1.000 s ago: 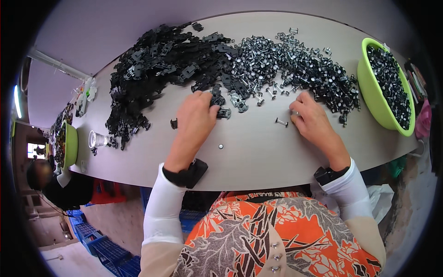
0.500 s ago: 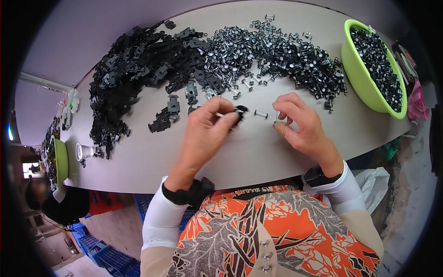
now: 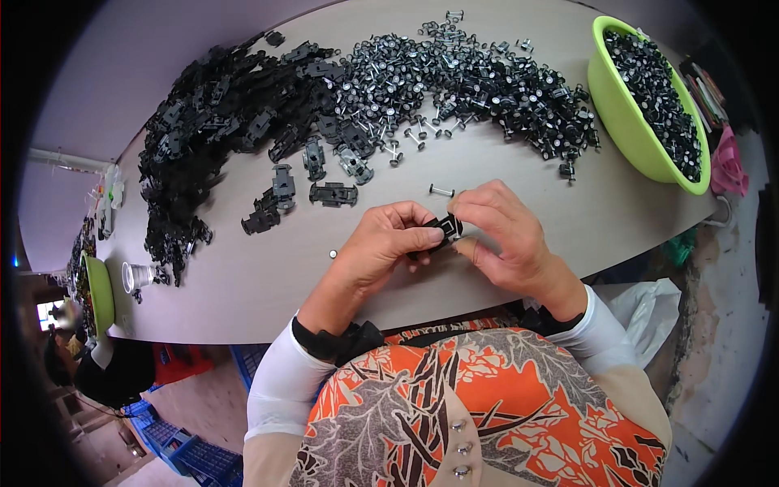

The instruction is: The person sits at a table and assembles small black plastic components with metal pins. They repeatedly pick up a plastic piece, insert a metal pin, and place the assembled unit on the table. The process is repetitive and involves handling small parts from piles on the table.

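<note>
My left hand [image 3: 380,246] is closed on a small black toy car chassis [image 3: 445,228], thumb on top. At the chassis's right end, my right hand [image 3: 511,237] pinches a wheel axle [image 3: 456,235]; the fingers hide most of it. Just beyond my hands lies one loose wheel axle [image 3: 441,191] with a wheel at each end. Several loose chassis [image 3: 333,195] rest on the table to the left. Behind them spreads a big pile of black chassis [image 3: 219,114], and to its right a heap of wheel axles [image 3: 487,97].
A green basin [image 3: 604,89] full of wheel axles stands at the right of the table [image 3: 243,304]. On the left are a clear plastic cup [image 3: 138,277] and another green basin [image 3: 100,292]. A tiny round part [image 3: 333,254] lies left of my left hand. Blue crates [image 3: 182,446] stand below.
My hands have come together, the right one bringing its wheel axle to the chassis in my left hand. The whole view has shifted slightly.
</note>
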Motion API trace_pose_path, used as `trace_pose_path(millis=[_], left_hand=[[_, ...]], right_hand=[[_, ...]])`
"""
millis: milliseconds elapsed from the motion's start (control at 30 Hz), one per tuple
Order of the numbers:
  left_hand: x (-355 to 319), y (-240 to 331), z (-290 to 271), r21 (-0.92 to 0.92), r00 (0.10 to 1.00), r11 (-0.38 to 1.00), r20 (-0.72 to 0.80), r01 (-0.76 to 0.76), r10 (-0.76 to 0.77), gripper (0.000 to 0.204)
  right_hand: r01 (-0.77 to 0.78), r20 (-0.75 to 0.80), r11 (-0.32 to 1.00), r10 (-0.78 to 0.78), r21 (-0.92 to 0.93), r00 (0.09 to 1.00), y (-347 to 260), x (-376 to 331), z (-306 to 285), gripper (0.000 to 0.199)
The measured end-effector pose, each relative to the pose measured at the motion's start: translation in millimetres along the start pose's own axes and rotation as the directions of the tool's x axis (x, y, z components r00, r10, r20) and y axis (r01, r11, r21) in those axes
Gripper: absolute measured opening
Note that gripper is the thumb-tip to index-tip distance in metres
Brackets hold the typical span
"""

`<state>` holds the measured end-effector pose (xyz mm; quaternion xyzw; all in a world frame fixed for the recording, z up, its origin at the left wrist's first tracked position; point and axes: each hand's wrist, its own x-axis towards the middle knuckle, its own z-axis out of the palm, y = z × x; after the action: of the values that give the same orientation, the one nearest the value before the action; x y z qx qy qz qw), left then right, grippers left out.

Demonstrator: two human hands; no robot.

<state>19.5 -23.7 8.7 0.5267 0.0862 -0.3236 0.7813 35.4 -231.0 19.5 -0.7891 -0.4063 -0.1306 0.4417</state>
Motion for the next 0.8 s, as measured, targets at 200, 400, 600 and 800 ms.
trace_pose_path(millis=[200, 400, 600, 800], left_hand=[[-3, 0, 2, -0.124, 0.995, 0.989, 0.068, 0.080, -0.072, 0.017], [-2, -3, -2, -0.084, 0.981, 0.993, 0.183, 0.086, -0.070, 0.018], [-2, 1, 2, -0.004, 0.981, 0.993, 0.154, 0.118, -0.116, 0.016], [1, 1, 12, 0.091, 0.994, 0.993, 0.072, 0.073, -0.080, 0.011]], right_hand=[[-0.012, 0.058, 0.997, 0.008, 0.080, 0.998, 2, -5, 1, 0.047], [-0.040, 0.079, 0.973, 0.023, 0.228, 0.997, -6, -13, 5, 0.045], [-0.070, -0.002, 0.971, 0.072, 0.229, 0.997, -12, -20, 7, 0.043], [-0.292, -0.187, 0.920, 0.249, -0.259, 0.950, 29, -27, -72, 0.023]])
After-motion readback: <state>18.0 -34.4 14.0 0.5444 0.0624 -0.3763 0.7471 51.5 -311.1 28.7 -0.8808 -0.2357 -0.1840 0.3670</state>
